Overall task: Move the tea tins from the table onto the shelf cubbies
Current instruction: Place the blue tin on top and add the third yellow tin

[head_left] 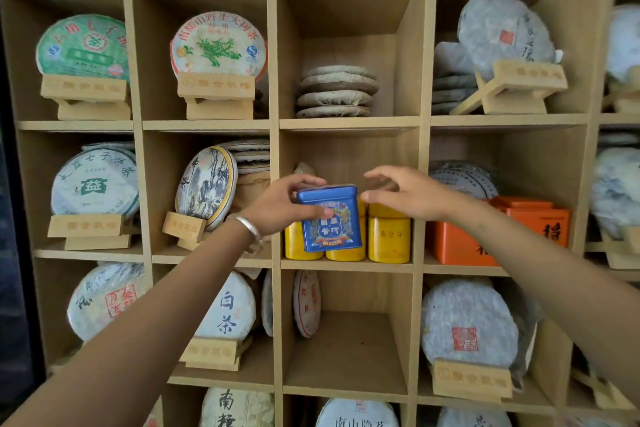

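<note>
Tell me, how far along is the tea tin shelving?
Done: three yellow tins stand in the middle cubby, with orange tins in the next one. In hand: the left hand holds a blue tin before that cubby; the right hand hovers open. The table is out of view.

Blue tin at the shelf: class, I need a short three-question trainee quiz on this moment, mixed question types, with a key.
1. True or false: the left hand grips the blue tin.
2. What stands behind that tin in the cubby? A) yellow tins B) green jars C) glass bottles
3. Fill in: the right hand is ____, touching nothing.

Key: 1 true; 2 A; 3 open
</note>
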